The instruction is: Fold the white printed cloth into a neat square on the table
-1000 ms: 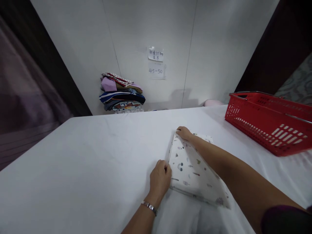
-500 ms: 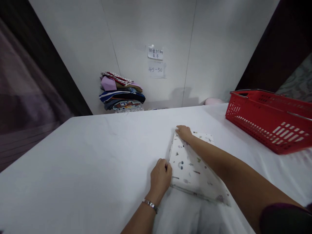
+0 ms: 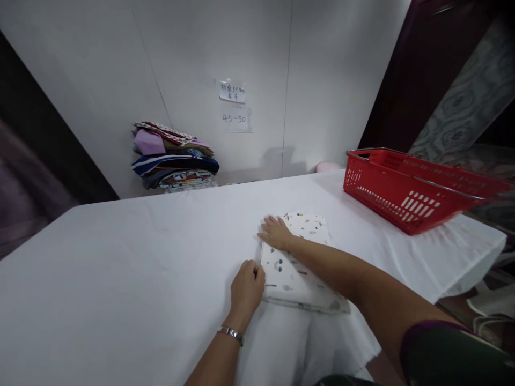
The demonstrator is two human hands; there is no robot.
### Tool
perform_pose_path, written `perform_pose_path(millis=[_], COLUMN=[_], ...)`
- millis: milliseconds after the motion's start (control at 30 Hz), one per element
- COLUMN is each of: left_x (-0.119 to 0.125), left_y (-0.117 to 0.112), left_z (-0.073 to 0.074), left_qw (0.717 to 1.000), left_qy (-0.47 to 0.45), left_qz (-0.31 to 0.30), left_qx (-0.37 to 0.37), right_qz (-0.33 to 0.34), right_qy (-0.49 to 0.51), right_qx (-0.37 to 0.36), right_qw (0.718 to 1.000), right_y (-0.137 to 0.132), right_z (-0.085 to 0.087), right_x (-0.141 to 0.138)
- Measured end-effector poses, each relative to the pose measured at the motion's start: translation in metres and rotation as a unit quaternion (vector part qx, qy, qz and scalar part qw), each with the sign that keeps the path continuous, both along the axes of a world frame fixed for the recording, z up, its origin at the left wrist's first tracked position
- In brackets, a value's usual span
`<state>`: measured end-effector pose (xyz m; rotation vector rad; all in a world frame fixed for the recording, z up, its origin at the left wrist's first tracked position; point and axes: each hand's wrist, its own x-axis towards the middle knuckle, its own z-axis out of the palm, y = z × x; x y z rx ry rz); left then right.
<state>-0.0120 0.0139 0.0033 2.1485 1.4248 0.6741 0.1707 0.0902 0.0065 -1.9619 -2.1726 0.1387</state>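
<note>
A folded white cloth with small printed motifs lies flat on the table, several layers thick at its near edge. Curled at the cloth's left edge, my left hand is closed, with the edge pinched between thumb and fingers; it wears a metal bracelet. My right hand rests palm down on the far left corner of the cloth, fingers spread. My right forearm crosses over the cloth and hides part of its right side.
The white-covered table ends on the right behind a red plastic basket with metal handles. Against the wall stands a stack of folded fabrics. Two paper notes are taped to the wall, one reading 45-50.
My right hand has gone from gripping the far left corner to lying spread on the cloth, which is flatter at right. My left hand stays at the edge. The view has turned right.
</note>
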Motion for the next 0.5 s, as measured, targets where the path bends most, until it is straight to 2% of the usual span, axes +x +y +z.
perform_pose_path(millis=[133,300,400,500], left_x=[-0.001,-0.001,-0.001,0.000], left_y=[0.000,-0.001,-0.001,0.000], left_z=[0.002,0.002,0.002,0.002], left_qw=[1.000,1.000,1.000,1.000], left_qy=[0.002,-0.007,-0.014,-0.011], left_qz=[-0.002,0.000,0.003,0.007], left_qx=[0.003,-0.008,-0.020,-0.018], right_qz=[-0.017,-0.135,-0.251,-0.354], right_qy=[0.071,0.072,0.110,0.228], right_qx=[-0.020,0.062,0.100,0.063], right_qw=[0.997,0.986,0.957,0.905], right_y=[-0.014,-0.069,-0.101,-0.116], right_z=[0.010,0.014,0.006,-0.006], right_x=[0.014,0.067,0.102,0.120])
